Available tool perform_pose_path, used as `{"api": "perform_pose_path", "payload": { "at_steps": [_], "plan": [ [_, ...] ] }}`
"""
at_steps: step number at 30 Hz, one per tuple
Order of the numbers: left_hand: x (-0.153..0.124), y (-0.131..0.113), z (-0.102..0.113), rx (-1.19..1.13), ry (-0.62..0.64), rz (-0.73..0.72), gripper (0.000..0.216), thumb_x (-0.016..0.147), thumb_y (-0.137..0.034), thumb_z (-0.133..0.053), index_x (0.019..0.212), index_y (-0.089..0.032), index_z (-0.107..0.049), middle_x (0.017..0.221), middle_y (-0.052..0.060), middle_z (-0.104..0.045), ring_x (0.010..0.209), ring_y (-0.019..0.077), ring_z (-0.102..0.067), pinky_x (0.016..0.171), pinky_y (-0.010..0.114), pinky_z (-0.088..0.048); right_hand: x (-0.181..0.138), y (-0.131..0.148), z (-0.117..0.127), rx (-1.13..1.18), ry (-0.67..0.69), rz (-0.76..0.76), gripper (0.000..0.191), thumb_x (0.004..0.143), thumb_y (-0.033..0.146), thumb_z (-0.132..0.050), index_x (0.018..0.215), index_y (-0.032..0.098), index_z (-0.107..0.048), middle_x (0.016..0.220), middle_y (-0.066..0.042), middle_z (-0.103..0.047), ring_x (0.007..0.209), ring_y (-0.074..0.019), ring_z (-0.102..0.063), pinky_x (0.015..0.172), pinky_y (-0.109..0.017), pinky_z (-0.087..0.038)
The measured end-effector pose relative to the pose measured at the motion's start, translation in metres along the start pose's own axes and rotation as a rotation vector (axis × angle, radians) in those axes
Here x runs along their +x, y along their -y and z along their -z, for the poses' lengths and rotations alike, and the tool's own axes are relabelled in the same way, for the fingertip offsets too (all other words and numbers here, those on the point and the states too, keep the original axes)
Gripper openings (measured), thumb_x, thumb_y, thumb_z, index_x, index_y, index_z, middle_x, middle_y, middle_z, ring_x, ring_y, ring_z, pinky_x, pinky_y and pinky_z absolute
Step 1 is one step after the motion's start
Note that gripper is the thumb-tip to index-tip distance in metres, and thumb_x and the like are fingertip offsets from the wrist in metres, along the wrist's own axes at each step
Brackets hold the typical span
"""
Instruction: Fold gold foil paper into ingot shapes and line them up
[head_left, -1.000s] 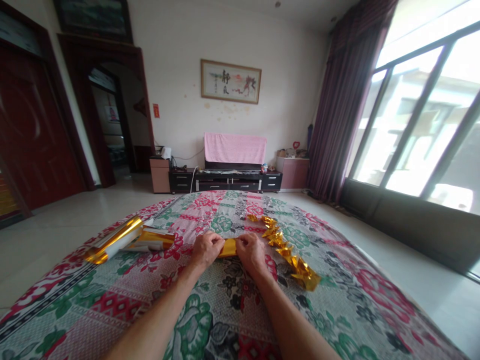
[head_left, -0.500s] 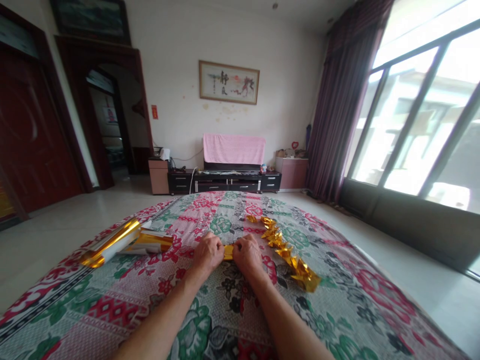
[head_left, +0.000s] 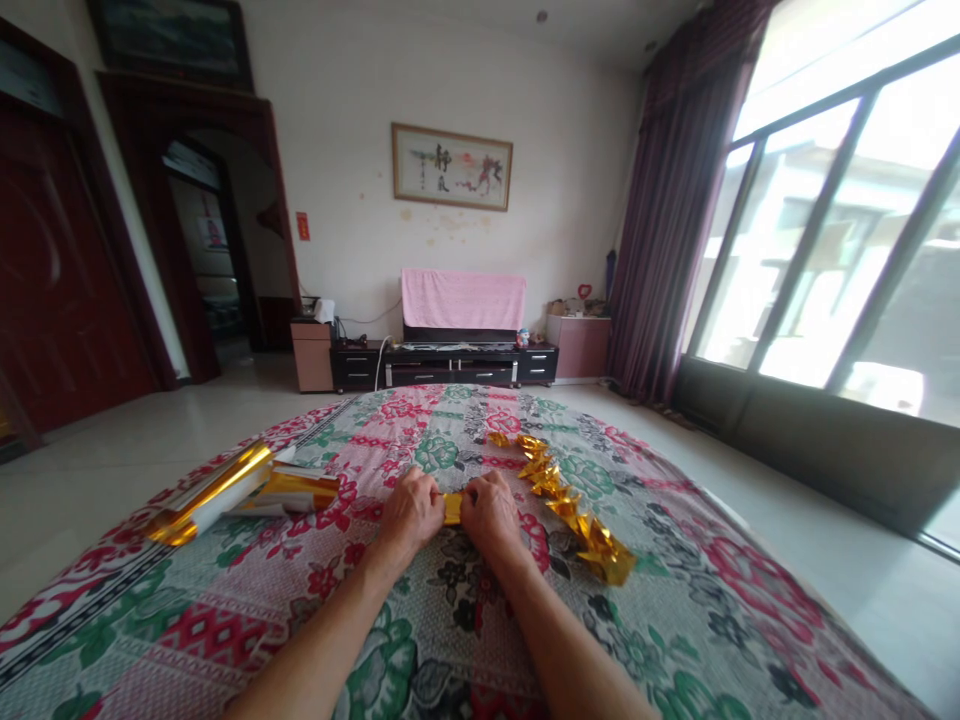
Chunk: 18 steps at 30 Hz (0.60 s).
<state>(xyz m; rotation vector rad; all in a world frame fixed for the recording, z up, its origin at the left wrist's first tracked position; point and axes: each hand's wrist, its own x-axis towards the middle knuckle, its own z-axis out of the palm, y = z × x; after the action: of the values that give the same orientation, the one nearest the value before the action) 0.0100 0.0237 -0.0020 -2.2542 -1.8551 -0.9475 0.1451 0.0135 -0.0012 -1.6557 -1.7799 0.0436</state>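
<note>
A small flat piece of gold foil paper point(head_left: 452, 509) lies between my two hands, just above or on the flowered cloth. My left hand point(head_left: 411, 509) pinches its left end with curled fingers. At its right end my right hand point(head_left: 490, 512) is closed in the same way, and the fingertips hide that edge. To the right, a row of folded gold foil pieces point(head_left: 570, 505) runs slantwise over the cloth. On the left are a rolled gold foil sheet point(head_left: 217, 490) with a white underside and more curled gold foil sheets point(head_left: 300, 493).
The patterned cloth point(head_left: 442, 610) covers a rounded table. Beyond it stand a low black TV cabinet point(head_left: 427, 374) and a TV draped with a pink cloth point(head_left: 463, 298). A purple curtain point(head_left: 667, 220) and windows are at the right, a dark red door point(head_left: 60, 240) at the left.
The view has shifted slightly, so most things sit a little further left. Both hands keep their hold on the foil paper, and slightly more of it seems to show between them.
</note>
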Motion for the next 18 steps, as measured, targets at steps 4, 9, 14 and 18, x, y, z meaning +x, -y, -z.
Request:
{"api": "perform_pose_path", "payload": {
  "at_steps": [4,9,14,18],
  "plan": [
    [-0.0007,0.0009,0.0002,-0.035,-0.017,-0.021,0.013,0.069,-0.012,-0.05,0.079,-0.017,-0.056,0.081,0.006,-0.055,0.081,0.0173,-0.053,0.074,0.027,-0.04,0.0004,-0.0022,-0.002,0.014,-0.026,0.003,0.018,0.074,0.017,-0.049,0.083,0.018,-0.065,0.086,-0.007,-0.058,0.084,-0.0182,-0.052,0.07,-0.024,-0.037],
    [0.0006,0.0041,-0.0012,-0.05,0.004,-0.036,0.011,0.07,-0.014,-0.051,0.073,-0.019,-0.06,0.079,0.005,-0.055,0.08,0.0166,-0.053,0.073,0.026,-0.041,0.0008,-0.0028,-0.0019,0.017,-0.018,0.047,0.018,0.077,0.019,-0.048,0.08,0.02,-0.066,0.087,-0.006,-0.059,0.083,-0.0174,-0.052,0.071,-0.024,-0.036],
    [0.0033,0.008,-0.0021,-0.08,0.048,-0.065,0.015,0.071,-0.015,-0.05,0.066,-0.018,-0.064,0.078,0.006,-0.058,0.079,0.016,-0.055,0.074,0.026,-0.041,-0.0001,-0.0004,0.0025,0.011,0.018,0.049,0.022,0.079,0.02,-0.047,0.072,0.019,-0.069,0.085,-0.007,-0.06,0.082,-0.0171,-0.053,0.072,-0.024,-0.036],
    [0.0043,0.0078,-0.0009,-0.081,0.047,-0.071,0.016,0.071,-0.015,-0.049,0.064,-0.017,-0.064,0.077,0.006,-0.059,0.077,0.0158,-0.055,0.074,0.026,-0.042,-0.0014,0.0009,0.0048,0.006,0.019,0.044,0.023,0.078,0.019,-0.047,0.072,0.019,-0.069,0.085,-0.007,-0.061,0.082,-0.017,-0.052,0.072,-0.024,-0.036]
  ]
}}
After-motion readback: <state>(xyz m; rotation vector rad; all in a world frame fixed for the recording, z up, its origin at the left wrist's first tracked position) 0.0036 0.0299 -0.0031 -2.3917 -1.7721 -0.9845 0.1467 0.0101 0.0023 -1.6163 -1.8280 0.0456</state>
